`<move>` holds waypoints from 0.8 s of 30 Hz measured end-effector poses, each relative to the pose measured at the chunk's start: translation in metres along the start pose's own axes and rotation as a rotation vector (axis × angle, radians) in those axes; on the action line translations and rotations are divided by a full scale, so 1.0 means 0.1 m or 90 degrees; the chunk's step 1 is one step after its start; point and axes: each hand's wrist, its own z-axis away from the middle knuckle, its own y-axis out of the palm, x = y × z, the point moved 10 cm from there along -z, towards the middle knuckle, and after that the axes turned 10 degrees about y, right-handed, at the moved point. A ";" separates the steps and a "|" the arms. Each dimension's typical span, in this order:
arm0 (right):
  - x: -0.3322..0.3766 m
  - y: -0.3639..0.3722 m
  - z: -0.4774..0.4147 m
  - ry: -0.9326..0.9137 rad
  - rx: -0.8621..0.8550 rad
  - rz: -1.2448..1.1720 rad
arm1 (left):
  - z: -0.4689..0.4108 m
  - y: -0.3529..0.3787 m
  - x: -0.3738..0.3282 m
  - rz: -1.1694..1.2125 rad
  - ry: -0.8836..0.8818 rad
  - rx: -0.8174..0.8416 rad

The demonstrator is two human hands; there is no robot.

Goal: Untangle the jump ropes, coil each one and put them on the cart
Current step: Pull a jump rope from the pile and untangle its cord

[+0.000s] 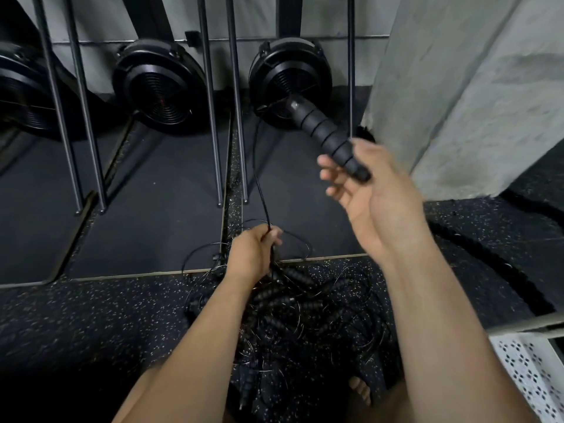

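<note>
Tangled black jump ropes (293, 315) lie heaped on the speckled floor (91, 315), half hidden behind the forearms (433, 315). At the heap's far edge the left hand (253, 251) grips a thin cord (258, 181); above the heap, the right hand (366, 190) holds a ribbed handle (323, 135).

The fan (18, 87) at far left is cut by the edge, as is the white perforated panel (531, 374) near right; a forearm (213, 315) covers part of the rope pile (305, 315).
</note>
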 end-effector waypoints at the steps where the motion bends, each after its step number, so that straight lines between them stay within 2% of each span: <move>1: -0.16 0.00 0.00 0.036 0.014 0.054 | -0.03 -0.08 -0.06 0.001 0.010 -0.022; 5: -0.86 0.12 0.07 0.192 0.111 0.279 | -0.10 -0.31 -0.38 0.018 0.086 -0.081; 7: -1.09 0.10 0.03 0.220 0.087 0.347 | -0.14 -0.37 -0.60 0.035 0.133 -0.084; 10: -1.27 0.03 -0.08 0.229 -0.001 0.427 | -0.15 -0.45 -0.82 0.165 0.151 -0.101; 12: -1.32 0.00 -0.15 0.223 -0.053 0.427 | -0.13 -0.50 -0.87 0.233 0.140 -0.111; 14: -1.23 0.00 -0.21 0.162 -0.096 0.455 | -0.14 -0.49 -0.86 0.281 0.129 -0.102; 17: -1.13 0.02 -0.25 0.093 -0.108 0.495 | -0.17 -0.46 -0.81 0.339 0.111 -0.098; 20: -1.18 -0.02 -0.26 0.130 -0.085 0.473 | -0.18 -0.44 -0.77 0.394 0.091 -0.099; 24: -1.29 0.00 -0.27 0.187 -0.046 0.334 | -0.18 -0.38 -0.72 0.490 0.054 -0.093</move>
